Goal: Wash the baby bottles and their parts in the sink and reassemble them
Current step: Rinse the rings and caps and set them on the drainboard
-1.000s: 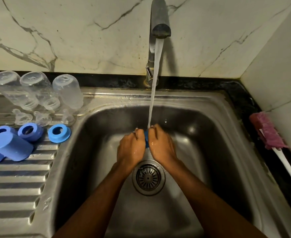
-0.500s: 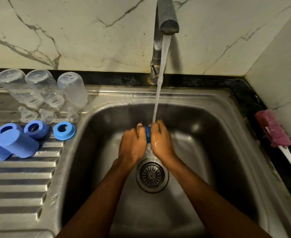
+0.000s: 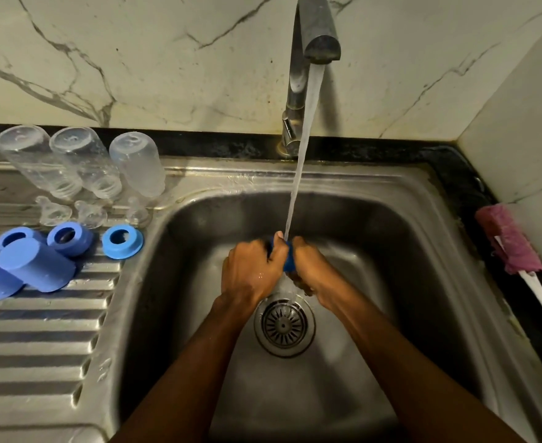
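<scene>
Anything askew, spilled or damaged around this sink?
Nothing stands out. The bottles, rings and caps sit grouped in order on the drainboard, with no visible damage.

left hand [image 3: 250, 272] and right hand [image 3: 312, 271] grip blue part [image 3: 287, 262] between them | tap stream [image 3: 298, 174] lands on grip | drain [image 3: 284, 324] just below

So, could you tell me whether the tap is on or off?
On: a steady stream of water falls from the tap onto the blue part.
</scene>
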